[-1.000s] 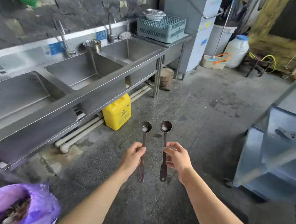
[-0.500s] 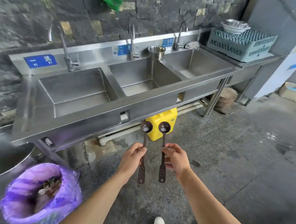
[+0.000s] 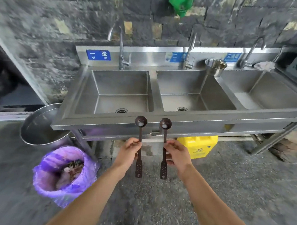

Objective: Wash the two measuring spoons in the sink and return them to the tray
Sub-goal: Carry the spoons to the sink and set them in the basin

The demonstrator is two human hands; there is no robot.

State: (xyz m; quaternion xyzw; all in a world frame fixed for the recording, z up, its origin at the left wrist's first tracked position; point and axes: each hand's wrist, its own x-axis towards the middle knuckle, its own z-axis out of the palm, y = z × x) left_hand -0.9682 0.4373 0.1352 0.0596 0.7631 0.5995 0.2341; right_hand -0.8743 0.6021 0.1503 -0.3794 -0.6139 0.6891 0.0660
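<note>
2 spoons, left spoon (image 3: 139,143) pinched in left hand (image 3: 130,154), right spoon (image 3: 164,145) in right hand (image 3: 177,155). View swung square onto sink (image 3: 108,122), now near; residue in bowls, washing not started.

spoons (image 3: 140,129) dark brown | jug (image 3: 199,146) yellow | bag (image 3: 64,173) purple | sink (image 3: 150,93) silver

Three-basin steel sink unit (image 3: 187,123) against stone wall. Steel cup (image 3: 215,67) on the divider between middle and right basins, at back edge. Cloth (image 3: 264,65) at back right corner. Concrete floor (image 3: 227,179) below: yellow jug (image 3: 199,146) under front edge, purple bag (image 3: 64,173) and steel pot (image 3: 41,126) off left corner.
</note>
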